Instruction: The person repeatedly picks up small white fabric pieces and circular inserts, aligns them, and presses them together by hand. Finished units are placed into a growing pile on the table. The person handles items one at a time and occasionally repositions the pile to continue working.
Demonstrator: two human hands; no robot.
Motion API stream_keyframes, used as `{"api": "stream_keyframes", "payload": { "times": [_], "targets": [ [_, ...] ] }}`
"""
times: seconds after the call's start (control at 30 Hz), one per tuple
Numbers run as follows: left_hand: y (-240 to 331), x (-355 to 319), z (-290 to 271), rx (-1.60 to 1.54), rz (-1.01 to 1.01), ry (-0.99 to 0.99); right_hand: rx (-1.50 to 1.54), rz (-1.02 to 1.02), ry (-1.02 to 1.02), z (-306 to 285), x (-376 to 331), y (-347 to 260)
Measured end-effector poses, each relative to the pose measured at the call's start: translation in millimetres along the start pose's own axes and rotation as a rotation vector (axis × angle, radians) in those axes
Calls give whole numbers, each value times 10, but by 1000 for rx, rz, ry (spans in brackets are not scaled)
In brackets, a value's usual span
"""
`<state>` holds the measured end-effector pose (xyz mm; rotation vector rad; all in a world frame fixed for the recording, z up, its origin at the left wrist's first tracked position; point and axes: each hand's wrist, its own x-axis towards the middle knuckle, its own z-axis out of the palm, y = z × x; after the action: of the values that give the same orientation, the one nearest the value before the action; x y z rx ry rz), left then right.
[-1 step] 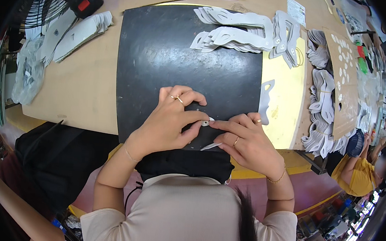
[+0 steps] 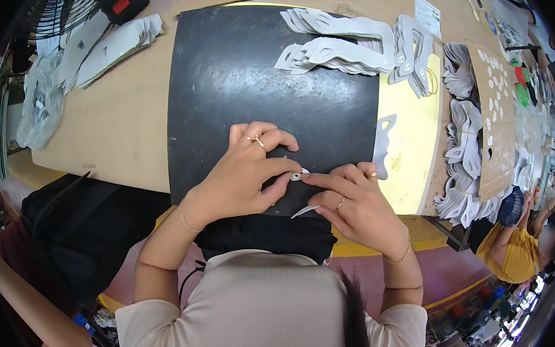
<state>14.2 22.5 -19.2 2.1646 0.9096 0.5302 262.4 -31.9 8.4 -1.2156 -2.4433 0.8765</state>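
Over the near part of a black mat (image 2: 244, 105), both my hands meet at a small white piece with a dark hole (image 2: 295, 176). The thumb and index finger of my left hand (image 2: 242, 171) pinch its left side; the other fingers are curled above. My right hand (image 2: 360, 203) presses its index fingertip on the right side of the piece. A pale pointed tip (image 2: 304, 210) sticks out beneath the right fingers. Whether it belongs to the same piece cannot be told, as the hand covers the rest.
Stacked grey-white shaped cut-outs (image 2: 346, 52) lie at the mat's far right. One grey cut-out (image 2: 383, 143) rests on the yellow sheet (image 2: 416, 152). Banded bundles (image 2: 464, 139) line the right side. At far left are a fan (image 2: 63, 0), flat pale pieces (image 2: 121, 50) and a plastic bag (image 2: 41, 109).
The pale pointed tip beneath my right hand has tilted slightly. Both hands hold nearly the same place.
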Motion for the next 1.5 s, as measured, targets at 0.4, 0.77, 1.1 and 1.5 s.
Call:
{"api": "stream_keyframes", "payload": {
  "times": [0.4, 0.77, 1.1, 1.5],
  "targets": [
    [50, -353, 141, -2, -92, 269, 252, 151, 184, 95, 35, -46],
    [259, -372, 298, 73, -256, 231, 586, 610, 61, -53, 261, -54],
    [312, -259, 275, 52, -380, 227, 526, 664, 68, 40, 304, -33],
    [345, -186, 243, 58, -444, 174, 405, 543, 99, 85, 291, 28]
  ]
}}
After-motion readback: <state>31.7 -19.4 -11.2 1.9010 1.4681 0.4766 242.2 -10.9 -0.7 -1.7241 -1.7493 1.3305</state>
